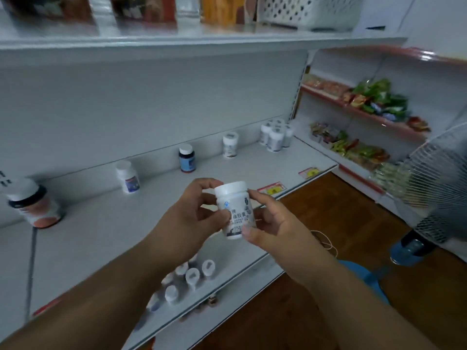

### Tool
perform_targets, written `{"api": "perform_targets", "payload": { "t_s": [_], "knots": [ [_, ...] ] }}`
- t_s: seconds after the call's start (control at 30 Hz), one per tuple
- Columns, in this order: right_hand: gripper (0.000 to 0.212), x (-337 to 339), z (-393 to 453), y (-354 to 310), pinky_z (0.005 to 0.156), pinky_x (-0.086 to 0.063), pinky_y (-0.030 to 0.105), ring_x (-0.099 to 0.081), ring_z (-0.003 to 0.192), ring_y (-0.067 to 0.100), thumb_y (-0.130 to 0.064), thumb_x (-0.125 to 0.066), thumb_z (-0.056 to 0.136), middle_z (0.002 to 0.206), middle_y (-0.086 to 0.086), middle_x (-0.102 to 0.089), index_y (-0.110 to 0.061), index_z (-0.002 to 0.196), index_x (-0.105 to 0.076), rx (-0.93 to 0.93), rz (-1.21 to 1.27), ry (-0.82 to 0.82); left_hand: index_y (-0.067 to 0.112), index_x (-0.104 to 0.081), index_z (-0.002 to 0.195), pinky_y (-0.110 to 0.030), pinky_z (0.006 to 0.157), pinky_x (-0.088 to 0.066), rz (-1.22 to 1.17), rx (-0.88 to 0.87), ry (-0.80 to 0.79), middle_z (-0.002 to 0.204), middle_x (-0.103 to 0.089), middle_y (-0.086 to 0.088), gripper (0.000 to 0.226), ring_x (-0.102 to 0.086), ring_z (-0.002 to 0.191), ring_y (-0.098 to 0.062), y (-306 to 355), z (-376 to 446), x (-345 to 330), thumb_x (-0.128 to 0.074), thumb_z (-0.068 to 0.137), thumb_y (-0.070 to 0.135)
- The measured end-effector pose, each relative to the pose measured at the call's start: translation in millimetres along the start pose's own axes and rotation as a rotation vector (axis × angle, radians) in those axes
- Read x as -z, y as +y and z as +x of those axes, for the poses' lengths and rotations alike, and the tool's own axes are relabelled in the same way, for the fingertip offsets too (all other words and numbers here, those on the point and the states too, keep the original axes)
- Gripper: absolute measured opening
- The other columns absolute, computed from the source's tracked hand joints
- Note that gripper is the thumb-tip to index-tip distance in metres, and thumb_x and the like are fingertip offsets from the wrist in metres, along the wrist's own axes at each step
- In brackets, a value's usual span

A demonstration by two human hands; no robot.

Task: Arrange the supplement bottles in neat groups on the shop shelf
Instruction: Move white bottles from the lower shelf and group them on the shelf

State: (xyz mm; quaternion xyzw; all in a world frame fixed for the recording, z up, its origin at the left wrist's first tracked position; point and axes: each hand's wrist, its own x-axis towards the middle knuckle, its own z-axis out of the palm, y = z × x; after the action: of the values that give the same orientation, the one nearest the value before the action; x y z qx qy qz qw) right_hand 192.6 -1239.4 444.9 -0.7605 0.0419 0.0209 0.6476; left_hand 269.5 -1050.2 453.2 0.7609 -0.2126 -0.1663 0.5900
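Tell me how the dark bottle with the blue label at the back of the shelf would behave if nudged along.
The dark bottle with the blue label looks rigid, so it probably won't flex. It stands upright, taller than wide, so a push near its white cap might tip it; a low push likely slides it on the smooth shelf. Tipped, its round body would probably roll.

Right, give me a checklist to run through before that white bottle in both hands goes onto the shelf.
1. Held bottle secure: left hand and right hand both grip it: ok.
2. Cap on: ok.
3. Matching cluster of white bottles located at the shelf's far right: ok.
4. Free shelf surface beside that cluster: ok.
5. Labels truly identical: cannot tell, blurred.
6. Lone bottles, like the blue-label bottle, grouped: not ok.
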Motion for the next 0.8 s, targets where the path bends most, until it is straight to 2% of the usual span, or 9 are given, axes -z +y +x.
{"api": "perform_targets", "payload": {
  "t_s": [0.07,0.23,0.43,0.6,0.7,0.8],
  "knots": [
    [0.064,23.1,18.6,2.7,0.1,-0.051,0.04,-0.064,0.114,0.013,-0.017,-0.073,0.087,0.12,-0.007,-0.069,-0.048,0.135,-0.045,0.001,-0.031,0.021,0.041,-0.051,0.114,-0.031,0.08,-0.059,0.049,-0.025,-0.018,0.108,-0.069,0.009,0.034,-0.073,0.087,-0.01,4.1,33.0,-9.5,-0.066,0.093,0.019],
    [0.064,84.0,57.8,2.2,0.098,-0.053,0.04,-0.065,0.111,0.009,-0.015,-0.074,0.087,0.119,-0.011,-0.069,-0.042,0.137,-0.045,-0.023,-0.099,0.121,0.048,-0.051,0.117,-0.034,0.084,-0.058,0.178,-0.079,-0.096,0.109,-0.068,0.014,0.027,-0.07,0.091,-0.006,11.5,121.8,-35.7,-0.059,0.096,0.033],
    [0.061,164.4,118.2,24.4,0.093,-0.056,0.036,-0.067,0.106,0.006,-0.02,-0.077,0.084,0.119,-0.013,-0.067,-0.044,0.13,-0.045,-0.049,-0.214,0.215,0.045,-0.052,0.118,-0.018,0.074,-0.053,0.278,-0.107,-0.087,0.111,-0.065,0.018,0.028,-0.066,0.087,0.001,19.6,220.6,-87.6,-0.062,0.094,0.034],
    [0.05,228.2,184.8,70.5,0.086,-0.052,0.018,-0.061,0.106,0.003,-0.029,-0.073,0.087,0.116,-0.023,-0.057,-0.036,0.127,-0.044,0.013,-0.434,0.204,0.05,-0.048,0.112,-0.011,0.07,-0.045,0.321,-0.093,-0.003,0.114,-0.061,0.018,0.036,-0.066,0.086,0.0,-5.3,291.3,-142.5,-0.069,0.091,0.03],
    [0.05,264.4,233.9,94.8,0.088,-0.05,0.022,-0.059,0.101,0.007,-0.034,-0.074,0.085,0.115,-0.012,-0.058,-0.028,0.128,-0.048,0.006,-0.595,0.171,0.047,-0.05,0.112,-0.008,0.066,-0.042,0.357,-0.026,0.095,0.114,-0.061,0.015,0.036,-0.064,0.085,0.0,-25.6,331.2,-171.4,-0.071,0.089,0.028],
    [0.049,290.6,271.6,111.1,0.087,-0.049,0.023,-0.059,0.099,0.009,-0.036,-0.073,0.085,0.115,-0.009,-0.062,-0.026,0.127,-0.05,0.001,-0.612,0.107,0.045,-0.051,0.112,-0.013,0.069,-0.046,0.379,0.034,0.214,0.114,-0.062,0.012,0.036,-0.063,0.086,0.0,-38.0,362.3,-192.3,-0.071,0.089,0.027]
  ]
}}
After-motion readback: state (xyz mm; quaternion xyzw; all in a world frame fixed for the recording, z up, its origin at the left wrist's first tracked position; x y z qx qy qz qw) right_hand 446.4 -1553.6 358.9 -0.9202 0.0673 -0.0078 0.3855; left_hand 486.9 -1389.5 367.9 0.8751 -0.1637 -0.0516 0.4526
